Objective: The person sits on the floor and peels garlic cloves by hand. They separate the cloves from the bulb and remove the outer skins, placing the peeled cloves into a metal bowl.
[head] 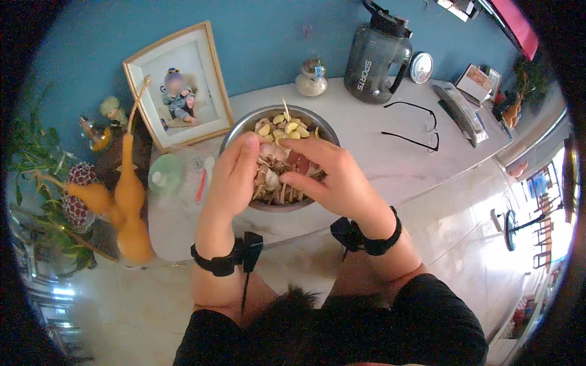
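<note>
A round stainless-steel bowl (328, 126) stands on the pale marble-look tabletop before me. Peeled garlic cloves (289, 129) lie at its far side, and unpeeled garlic bulbs (271, 180) with dry stems fill the near side. My left hand (238, 160) reaches over the bowl's left part, its fingertips by the garlic; whether they pinch a clove is hidden. From the right comes my right hand (327, 171), thumb and index finger apart over the bulbs. Its index fingertip is close to the left fingertips. Each wrist wears a black strap with a small device.
Left of the bowl are a framed photo (220, 87), orange gourds (130, 194), a green translucent round object (165, 174) and a red strip (200, 185). Behind and right stand a glass jar (311, 83), a large sports jug (373, 59), eyeglasses (430, 123) and a plastic-wrapped packet (461, 113).
</note>
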`<state>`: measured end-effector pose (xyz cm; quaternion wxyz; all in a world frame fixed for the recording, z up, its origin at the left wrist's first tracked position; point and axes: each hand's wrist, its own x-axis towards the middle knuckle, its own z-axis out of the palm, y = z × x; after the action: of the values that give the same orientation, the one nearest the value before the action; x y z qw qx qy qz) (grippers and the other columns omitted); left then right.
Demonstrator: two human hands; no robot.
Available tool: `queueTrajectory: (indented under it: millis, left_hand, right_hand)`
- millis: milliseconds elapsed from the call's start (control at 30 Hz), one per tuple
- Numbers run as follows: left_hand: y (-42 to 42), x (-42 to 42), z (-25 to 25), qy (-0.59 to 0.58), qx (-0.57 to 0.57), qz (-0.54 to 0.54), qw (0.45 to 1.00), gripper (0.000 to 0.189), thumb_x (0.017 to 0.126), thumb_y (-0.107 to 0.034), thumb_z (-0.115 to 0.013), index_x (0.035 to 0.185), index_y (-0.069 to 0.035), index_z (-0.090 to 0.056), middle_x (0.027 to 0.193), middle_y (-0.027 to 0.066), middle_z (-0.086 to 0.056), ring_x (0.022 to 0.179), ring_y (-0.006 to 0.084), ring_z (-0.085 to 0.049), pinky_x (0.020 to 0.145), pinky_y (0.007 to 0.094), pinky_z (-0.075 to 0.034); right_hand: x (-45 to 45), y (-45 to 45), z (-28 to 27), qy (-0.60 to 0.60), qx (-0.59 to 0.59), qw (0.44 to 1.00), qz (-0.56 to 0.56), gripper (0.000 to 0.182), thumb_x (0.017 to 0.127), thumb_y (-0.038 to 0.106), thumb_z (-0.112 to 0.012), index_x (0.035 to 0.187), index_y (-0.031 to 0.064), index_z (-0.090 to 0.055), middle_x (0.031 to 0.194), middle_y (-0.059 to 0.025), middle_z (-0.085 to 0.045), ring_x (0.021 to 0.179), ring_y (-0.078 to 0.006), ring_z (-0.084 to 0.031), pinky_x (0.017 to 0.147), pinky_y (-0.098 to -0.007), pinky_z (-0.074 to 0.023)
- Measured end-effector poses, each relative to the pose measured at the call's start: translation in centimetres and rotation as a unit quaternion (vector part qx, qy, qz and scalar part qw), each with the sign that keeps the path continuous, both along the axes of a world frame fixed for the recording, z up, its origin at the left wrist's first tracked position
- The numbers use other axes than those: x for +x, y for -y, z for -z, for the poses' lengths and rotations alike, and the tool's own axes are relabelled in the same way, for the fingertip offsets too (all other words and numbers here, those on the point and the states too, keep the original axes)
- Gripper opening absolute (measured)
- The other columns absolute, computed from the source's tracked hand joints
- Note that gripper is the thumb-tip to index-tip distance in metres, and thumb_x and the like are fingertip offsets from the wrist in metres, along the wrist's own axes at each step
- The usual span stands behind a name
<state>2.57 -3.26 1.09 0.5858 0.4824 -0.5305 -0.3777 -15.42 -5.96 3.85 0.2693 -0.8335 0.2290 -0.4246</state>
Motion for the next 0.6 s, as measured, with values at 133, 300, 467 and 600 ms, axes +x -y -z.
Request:
queueTrajectory:
  millis: [133,300,467,600]
  left_hand:
    - [-0.3,-1.9,-1.4,0.101,-0.054,0.050,0.992,0.031,0.096,-0.029,-0.048,0.089,0.000,-0.059,0.074,0.0019,-0.053,0.070,0.0103,-0.048,0.064,0.0261,-0.040]
    - [0.2,-1.8,-0.8,0.119,-0.010,0.069,0.990,0.029,0.096,-0.025,-0.048,0.090,0.001,-0.059,0.078,0.0045,-0.056,0.073,0.0110,-0.050,0.066,0.0258,-0.042]
    - [0.1,-1.8,-0.3,0.089,-0.027,0.030,0.995,0.028,0.096,-0.024,-0.047,0.100,0.002,-0.058,0.085,0.0062,-0.060,0.076,0.0121,-0.053,0.070,0.0255,-0.044]
    - [0.1,-2.0,-0.3,0.086,-0.029,0.007,0.996,0.028,0.096,-0.023,-0.047,0.103,0.002,-0.058,0.088,0.0072,-0.061,0.079,0.0129,-0.055,0.072,0.0256,-0.044]
  right_hand:
    - [0.0,1.5,1.9,0.008,-0.031,0.999,-0.003,0.034,0.079,0.019,-0.068,0.108,0.0014,-0.060,0.090,-0.0163,-0.064,0.080,-0.0342,-0.061,0.073,-0.0387,-0.0492]
    - [-0.1,2.7,3.0,0.013,-0.077,0.997,-0.013,0.027,0.080,0.015,-0.066,0.101,0.0002,-0.062,0.085,-0.0158,-0.063,0.077,-0.0330,-0.061,0.068,-0.0379,-0.0495]
    - [0.7,2.6,2.5,0.026,-0.065,0.998,-0.011,0.021,0.082,0.013,-0.064,0.097,-0.0014,-0.062,0.081,-0.0160,-0.062,0.073,-0.0330,-0.060,0.063,-0.0376,-0.0492]
    - [1.0,2.6,2.5,0.046,-0.060,0.997,-0.010,0.019,0.084,0.012,-0.062,0.097,-0.0020,-0.062,0.081,-0.0169,-0.062,0.072,-0.0337,-0.060,0.064,-0.0384,-0.0488]
